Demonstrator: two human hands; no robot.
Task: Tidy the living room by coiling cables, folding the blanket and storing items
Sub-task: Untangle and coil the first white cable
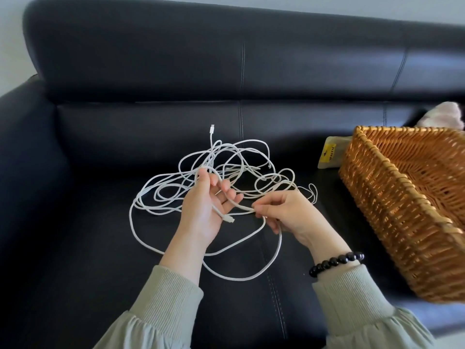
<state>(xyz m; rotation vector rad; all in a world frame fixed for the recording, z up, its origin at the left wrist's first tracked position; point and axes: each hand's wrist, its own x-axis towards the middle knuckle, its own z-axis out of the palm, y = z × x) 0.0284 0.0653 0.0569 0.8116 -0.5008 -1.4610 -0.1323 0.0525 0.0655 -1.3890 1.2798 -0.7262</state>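
"Where was the white cable [227,170]?"

"Tangled on the black sofa [100,222] seat, beside the wicker basket [382,197]. The left hand [208,205] pinched it, its end across the palm. The right hand [284,215] pinched the next stretch, probably to start a coil."

The wide-angle camera, worn on the person's head, looked forward and steeply down at the seat of the black leather sofa [88,222] from close by, with the left hand [201,212] and right hand [289,215] near centre.
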